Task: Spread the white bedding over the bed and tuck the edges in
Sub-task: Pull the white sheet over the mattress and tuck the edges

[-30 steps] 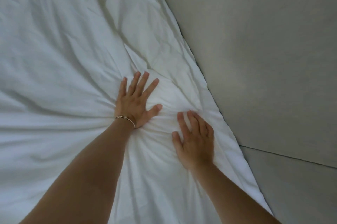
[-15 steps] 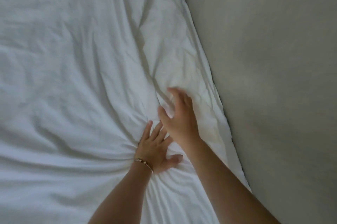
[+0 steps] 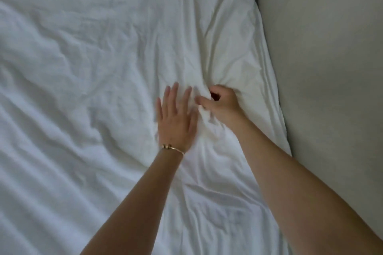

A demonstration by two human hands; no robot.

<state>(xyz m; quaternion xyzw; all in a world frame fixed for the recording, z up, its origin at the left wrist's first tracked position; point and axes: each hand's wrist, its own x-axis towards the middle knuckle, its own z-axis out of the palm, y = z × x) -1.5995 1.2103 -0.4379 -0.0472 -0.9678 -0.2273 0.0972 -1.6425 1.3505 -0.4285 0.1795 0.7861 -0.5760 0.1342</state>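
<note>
While the left hand point(image 3: 176, 117) is lying flat with straight fingers on the white bedding point(image 3: 93, 57), the right hand point(image 3: 222, 103) is gripping a bunched fold (near the wall-side edge).

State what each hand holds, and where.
The right hand pinches a bunched fold of the white bedding near its right edge. The left hand lies flat, holding nothing.

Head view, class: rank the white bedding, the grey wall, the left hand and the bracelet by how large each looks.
1. White bedding
2. Grey wall
3. Left hand
4. Bracelet
</note>
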